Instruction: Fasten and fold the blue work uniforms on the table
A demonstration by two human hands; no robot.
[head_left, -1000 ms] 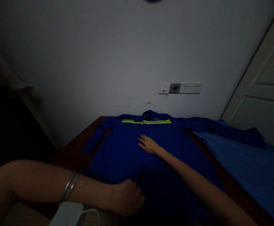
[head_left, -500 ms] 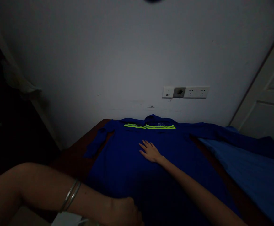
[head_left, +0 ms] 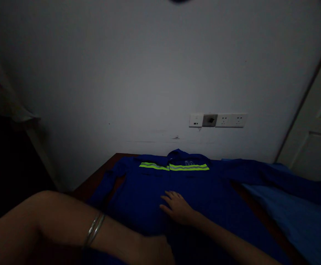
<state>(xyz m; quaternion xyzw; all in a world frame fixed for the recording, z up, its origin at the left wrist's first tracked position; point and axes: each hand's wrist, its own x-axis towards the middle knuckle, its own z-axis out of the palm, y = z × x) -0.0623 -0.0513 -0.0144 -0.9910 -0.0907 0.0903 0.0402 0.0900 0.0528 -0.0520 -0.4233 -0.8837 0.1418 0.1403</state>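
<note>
The shirt (head_left: 138,202) lies spread on the table (head_left: 102,173), directly in front of and beneath both hands, its body running lengthwise from the collar (head_left: 178,152) at the wall (head_left: 121,73) back toward the wearer; the near end is lost in shadow and below the frame. Its sleeves reach out crosswise, one bent over the table on the left, the other stretched right across a lighter blue cloth (head_left: 281,209). The right hand (head_left: 178,209) is nearer the collar and the yellow stripes (head_left: 189,168), near the body's midline and short of the stripes; it is open, palm down, fingers parted, apparently resting on the fabric and gripping nothing. The left hand (head_left: 157,252) is nearer the wearer, low on the body, with bracelets (head_left: 94,230) above its wrist; it looks curled, but blur and the frame edge hide its fingers, so I cannot tell whether it has hold of the fabric.
</note>
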